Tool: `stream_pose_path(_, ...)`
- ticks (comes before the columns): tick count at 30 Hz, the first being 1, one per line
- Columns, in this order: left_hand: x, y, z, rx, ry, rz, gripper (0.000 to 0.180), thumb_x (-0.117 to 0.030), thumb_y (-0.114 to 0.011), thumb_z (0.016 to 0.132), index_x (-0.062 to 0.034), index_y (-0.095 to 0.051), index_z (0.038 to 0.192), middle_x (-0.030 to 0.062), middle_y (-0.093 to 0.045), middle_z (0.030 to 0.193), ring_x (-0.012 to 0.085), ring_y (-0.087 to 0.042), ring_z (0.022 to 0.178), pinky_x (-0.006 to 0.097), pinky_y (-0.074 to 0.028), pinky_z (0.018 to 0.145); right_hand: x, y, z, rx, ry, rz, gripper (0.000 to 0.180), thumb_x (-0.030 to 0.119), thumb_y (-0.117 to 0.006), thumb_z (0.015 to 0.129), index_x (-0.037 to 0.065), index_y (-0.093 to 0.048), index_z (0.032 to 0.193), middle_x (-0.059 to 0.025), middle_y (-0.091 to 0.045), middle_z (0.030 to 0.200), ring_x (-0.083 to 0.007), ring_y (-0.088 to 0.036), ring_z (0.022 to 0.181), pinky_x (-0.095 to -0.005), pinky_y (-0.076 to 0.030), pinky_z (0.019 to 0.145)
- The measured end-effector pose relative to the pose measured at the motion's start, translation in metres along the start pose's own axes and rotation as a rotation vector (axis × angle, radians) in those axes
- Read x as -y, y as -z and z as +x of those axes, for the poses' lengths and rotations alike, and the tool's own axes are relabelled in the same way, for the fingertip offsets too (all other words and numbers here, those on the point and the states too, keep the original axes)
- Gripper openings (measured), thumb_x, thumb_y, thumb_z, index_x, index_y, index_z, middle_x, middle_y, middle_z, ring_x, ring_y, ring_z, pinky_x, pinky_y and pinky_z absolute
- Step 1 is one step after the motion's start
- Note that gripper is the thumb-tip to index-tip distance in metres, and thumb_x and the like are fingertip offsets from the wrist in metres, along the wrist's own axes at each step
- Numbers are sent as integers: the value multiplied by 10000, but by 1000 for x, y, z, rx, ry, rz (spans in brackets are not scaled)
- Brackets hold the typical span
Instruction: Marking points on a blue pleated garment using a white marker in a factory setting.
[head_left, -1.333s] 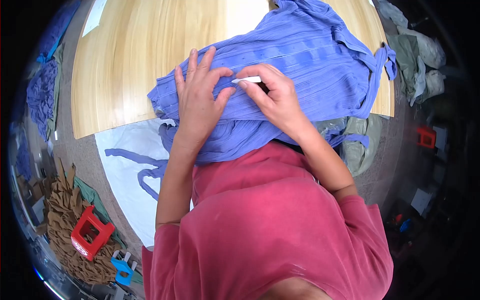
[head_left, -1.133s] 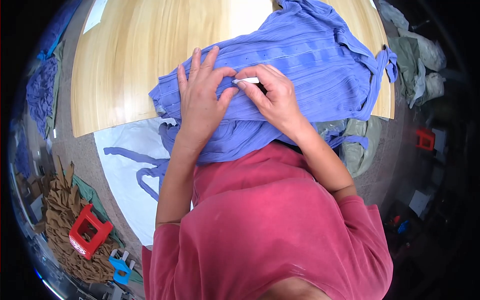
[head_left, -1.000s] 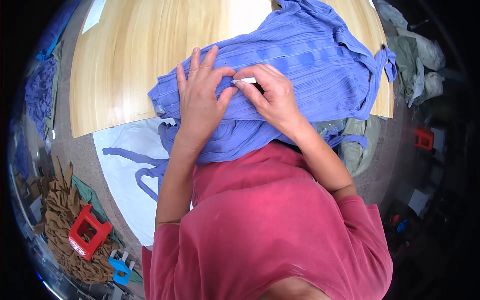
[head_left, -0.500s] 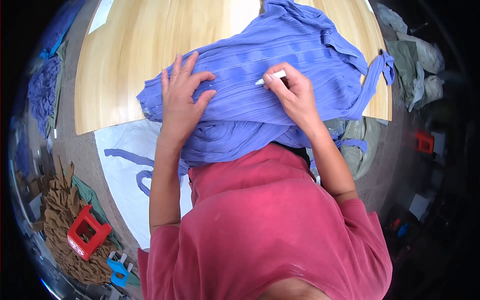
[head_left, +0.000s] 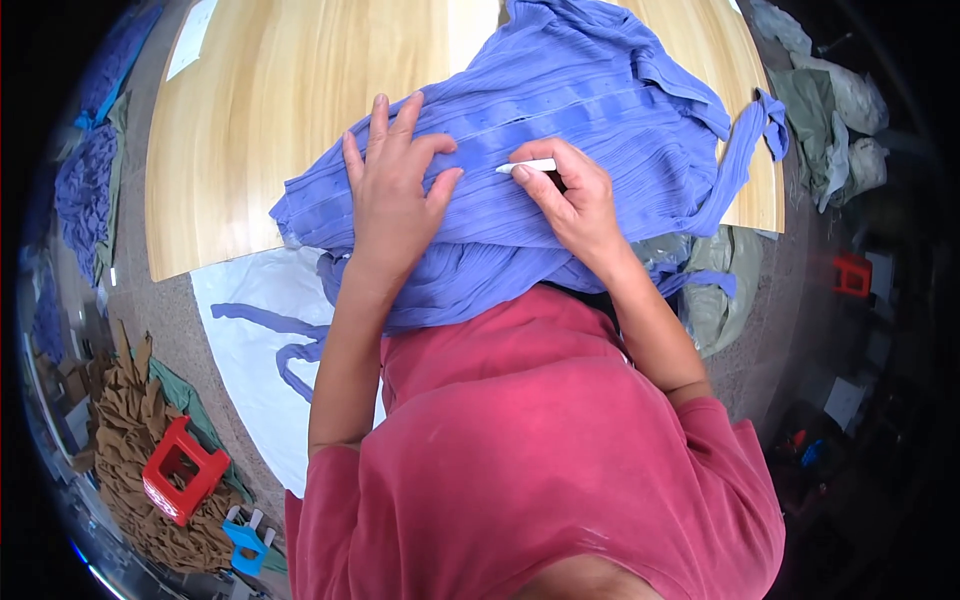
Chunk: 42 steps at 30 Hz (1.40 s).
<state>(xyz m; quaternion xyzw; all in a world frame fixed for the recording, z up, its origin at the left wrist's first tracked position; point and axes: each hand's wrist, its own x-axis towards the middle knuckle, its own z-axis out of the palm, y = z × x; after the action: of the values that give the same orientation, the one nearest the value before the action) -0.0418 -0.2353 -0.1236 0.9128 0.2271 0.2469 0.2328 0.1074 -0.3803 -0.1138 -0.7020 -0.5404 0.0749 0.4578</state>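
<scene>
Flat, left hand [head_left: 395, 195] spread on blue garment [head_left: 590, 100], right hand [head_left: 570, 195] pinching white chalk [head_left: 528, 166]

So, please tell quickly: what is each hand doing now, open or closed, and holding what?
Left hand: open, flat on the blue garment.
Right hand: closed on a white chalk stick, tip on the garment.

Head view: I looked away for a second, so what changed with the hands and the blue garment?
The hands, close together before, have spread: left hand slid left, right hand moved right with the white chalk. The blue garment shifted slightly. Left still presses flat; the wooden table is unchanged.
</scene>
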Motion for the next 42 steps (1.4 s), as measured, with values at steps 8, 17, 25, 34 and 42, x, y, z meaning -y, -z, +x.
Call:
stream_pose_path(8, 5, 1, -2, 25, -21, 11, 286, -188, -774, 748, -150, -640, 997, 105, -453, 1461, 350, -283, 1435, 645, -152, 1114, 3, 1, 8, 86, -155, 134, 151, 98, -654, 916, 23, -652, 1047, 15, -641, 914, -58, -560, 836, -209, -456, 737)
stream_pose_path(17, 4, -1, -1, 10, -31, 36, 290, -169, -750, 734, -144, -638, 1001, 105, -464, 1451, 346, -302, 1428, 655, -166, 1106, 6, -23, 19, 72, 13, -18, 120, 96, -678, 868, 48, -669, 978, -70, -661, 882, -214, -615, 775, -307, -481, 680)
stream_pose_path(25, 6, 0, -2, -7, -37, 25, 296, -171, -750, 735, -142, -630, 1004, 107, -465, 1450, 350, -313, 1421, 654, -168, 1108, 9, -29, 23, 53, 95, -122, 106, 108, -706, 837, 67, -663, 925, -74, -646, 823, -256, -597, 713, -345, -478, 638)
stream_pose_path(34, 8, 2, -5, -3, -36, 15, 281, -183, -750, 752, -143, -635, 1006, 107, -459, 1453, 351, -311, 1419, 633, -178, 1119, -9, -24, 20, -69, -229, 291, 118, 155, -595, 976, 43, -619, 945, 32, -594, 774, -37, -542, 712, -188, -422, 618)
stream_pose_path(42, 28, 17, -5, 19, -40, 20, 251, -175, -730, 770, -165, -645, 1006, 101, -463, 1451, 357, -309, 1420, 617, -169, 1131, -33, -3, -20, 1, -172, 167, 141, 161, -592, 981, 21, -612, 977, 4, -613, 837, -61, -564, 789, -205, -456, 718)
